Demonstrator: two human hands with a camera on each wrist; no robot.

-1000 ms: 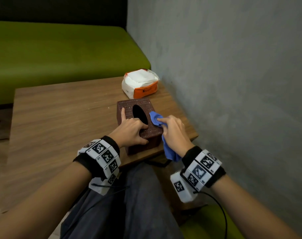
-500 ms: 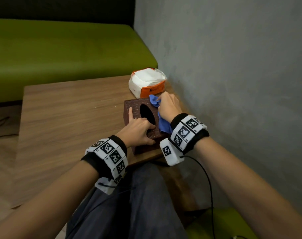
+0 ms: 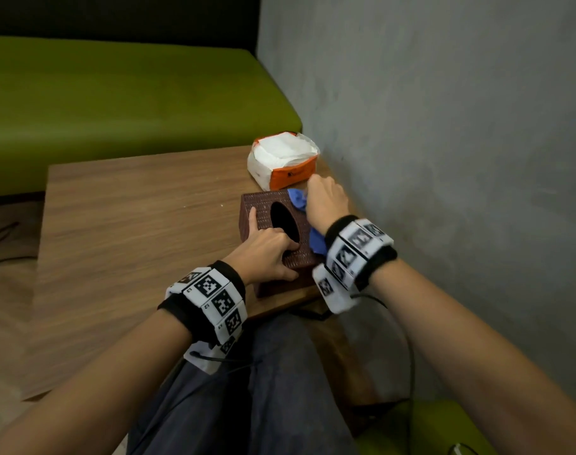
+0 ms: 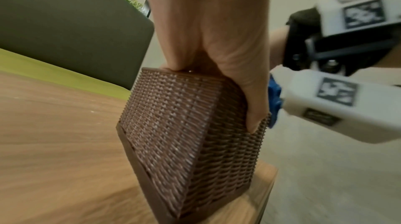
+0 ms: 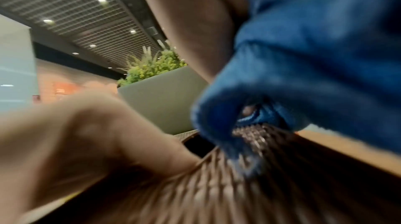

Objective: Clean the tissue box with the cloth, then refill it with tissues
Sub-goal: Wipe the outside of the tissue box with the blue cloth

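Note:
A brown woven tissue box (image 3: 263, 210) (image 4: 186, 131) with a dark oval opening stands at the table's near right corner. My left hand (image 3: 268, 251) (image 4: 208, 42) grips its near top edge, thumb on the front side, index finger stretched along the left edge. My right hand (image 3: 324, 200) holds a blue cloth (image 3: 296, 198) (image 5: 303, 66) bunched against the far right part of the box top; the cloth trails back under the wrist. A white and orange tissue pack (image 3: 283, 159) lies just behind the box.
The wooden table (image 3: 132, 224) abuts a grey wall (image 3: 444, 159) on the right. A green bench (image 3: 116, 103) runs behind it. My lap is below the table's near edge. A cable hangs from the right wrist.
My right hand has slid the cloth from the near right of the box top to its far right corner. The left hand has kept its hold on the box.

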